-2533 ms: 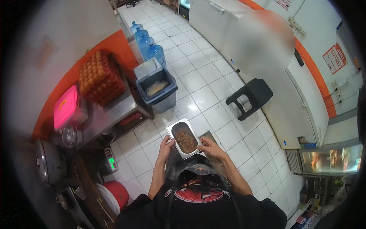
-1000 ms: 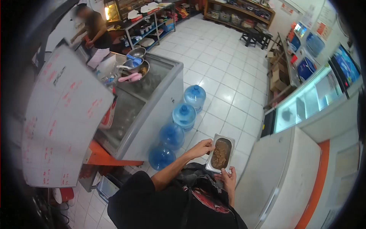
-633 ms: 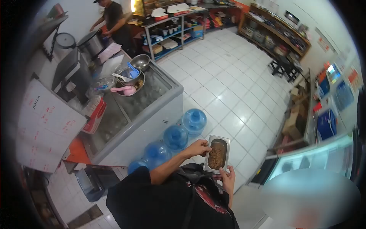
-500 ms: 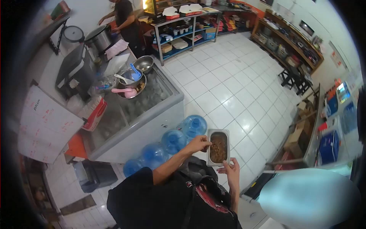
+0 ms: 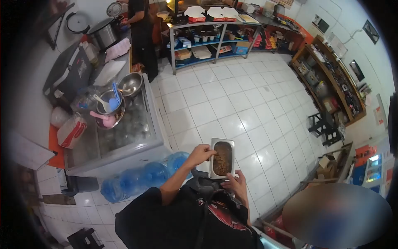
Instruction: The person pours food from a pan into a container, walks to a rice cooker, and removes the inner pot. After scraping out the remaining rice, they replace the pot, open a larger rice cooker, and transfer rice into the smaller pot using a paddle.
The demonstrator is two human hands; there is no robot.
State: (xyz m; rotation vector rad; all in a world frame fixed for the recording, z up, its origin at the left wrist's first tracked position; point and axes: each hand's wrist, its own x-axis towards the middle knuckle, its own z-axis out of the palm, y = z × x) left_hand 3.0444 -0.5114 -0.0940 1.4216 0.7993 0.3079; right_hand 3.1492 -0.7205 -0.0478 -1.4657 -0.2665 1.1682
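A small rectangular steel food pan is held out over the floor in front of my body. Brown, saucy food that looks shredded lies inside it. My left hand grips the pan's left rim, fingers closed at the edge. At the near right corner, my right hand supports the pan, its thumb against the rim and its other fingers partly hidden.
Left of me stands a chest freezer with steel bowls and scoops on top. Several blue water jugs line its base. Black stools stand right; a co-worker is at the back near a large pot.
My view has shifted forward and turned right, so the freezer and jugs sit further left. The pan stays between both hands. At the back, the co-worker's arm has moved near a round lid.
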